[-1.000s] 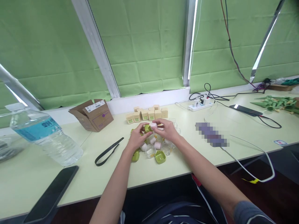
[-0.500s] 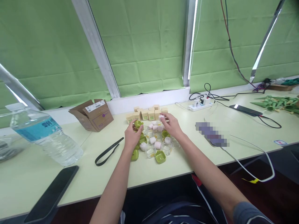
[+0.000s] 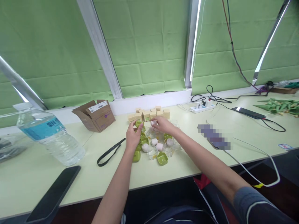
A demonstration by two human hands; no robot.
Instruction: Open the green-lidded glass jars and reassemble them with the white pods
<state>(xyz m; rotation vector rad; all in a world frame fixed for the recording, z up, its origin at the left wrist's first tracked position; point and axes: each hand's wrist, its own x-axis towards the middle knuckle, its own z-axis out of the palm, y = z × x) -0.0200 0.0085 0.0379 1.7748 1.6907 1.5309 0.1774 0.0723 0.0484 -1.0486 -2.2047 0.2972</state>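
My left hand (image 3: 133, 136) grips a small green square cup (image 3: 138, 123) between thumb and fingers at the back of the pile. To its right, my right hand (image 3: 163, 125) pinches a small pale-pink roll-shaped piece (image 3: 153, 123), with a gap between it and the cup. Below my hands lie several more pale-pink pieces (image 3: 159, 147), clear plastic cups (image 3: 152, 154) and green cups, one of them a green square cup (image 3: 162, 158) at the front. Behind the hands stand several small cream boxes (image 3: 166, 114), some with green showing in their openings.
An open cardboard box (image 3: 98, 119) and a black strap (image 3: 107, 155) lie to the left. Farther left are a large water bottle (image 3: 53, 137) and a dark phone (image 3: 56, 189). A power strip (image 3: 202, 108), a cabled phone (image 3: 249, 113) and a white cable (image 3: 257, 146) are to the right.
My right hand has moved left with the pale-pink piece, closer to the green cup. My left hand keeps its grip on the cup. The view has shifted slightly.
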